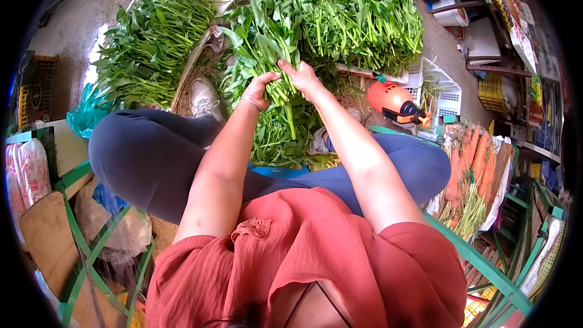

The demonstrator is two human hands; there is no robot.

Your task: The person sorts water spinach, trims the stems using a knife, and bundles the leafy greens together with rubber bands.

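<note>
Between my knees, a bunch of water spinach (pixel 282 93) is gripped in both hands, its leaves pointing away from me and its cut stems toward me. My left hand (pixel 260 89) wraps the bunch from the left. From the right side my right hand (pixel 301 79) closes round it, thumb lying across the stems. One thicker stem hangs lower than the others. Under the hands lies a pile of loose greens (pixel 274 136), partly hidden by the bunch. The fingers beneath the bunch are out of sight.
More leafy greens lie in a heap (pixel 155 48) at left and a larger stack (pixel 364 18) at right. An orange pump sprayer (pixel 387 98) lies beside a white plastic basket (pixel 449 94). Carrots (pixel 483 161) are at the right, a teal plastic bag (pixel 90 111) at the left.
</note>
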